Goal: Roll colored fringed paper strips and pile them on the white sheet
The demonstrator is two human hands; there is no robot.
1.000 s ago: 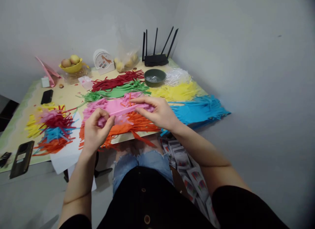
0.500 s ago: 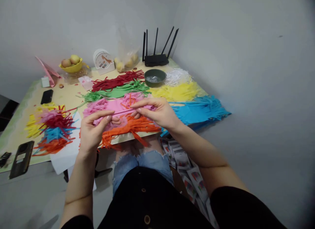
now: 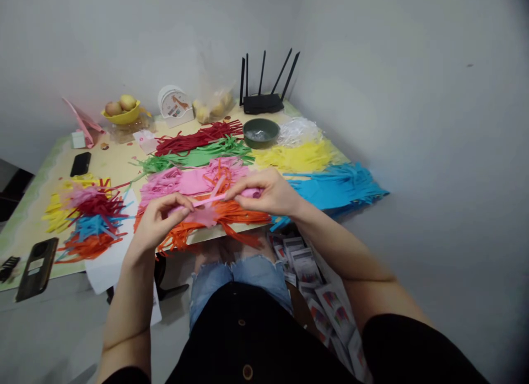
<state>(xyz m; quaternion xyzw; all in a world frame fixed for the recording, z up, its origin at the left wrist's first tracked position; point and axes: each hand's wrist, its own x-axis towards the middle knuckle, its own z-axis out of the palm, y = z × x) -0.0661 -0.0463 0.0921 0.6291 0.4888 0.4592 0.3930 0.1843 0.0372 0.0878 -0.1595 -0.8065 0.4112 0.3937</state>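
Observation:
Between my hands, above the table's front edge, stretches a pink tissue-paper tassel (image 3: 210, 200), narrow and twisted in its middle. My left hand (image 3: 163, 216) pinches its left part and my right hand (image 3: 264, 192) pinches its right part. Below them lies a pile of orange fringed paper (image 3: 235, 213). Just behind is a pile of pink fringed paper (image 3: 192, 182). To the right of my right hand spreads blue fringed paper (image 3: 330, 185). Left of my left hand, a bunch of many-coloured tassels (image 3: 93, 218) rests partly on a white sheet (image 3: 109, 268).
Farther back lie green (image 3: 194, 157), dark red (image 3: 198, 137), yellow (image 3: 297, 155) and white fringed paper (image 3: 300, 131). A green bowl (image 3: 261, 133) and a black router (image 3: 263, 103) stand behind. Two phones (image 3: 37, 268) lie at left. Printed packets (image 3: 306, 265) fill the space below the table, right.
The pink paper between my hands has turned from a level, stretched strip to a slanted, twisted one. My left hand has dropped slightly and its fingers have curled in more.

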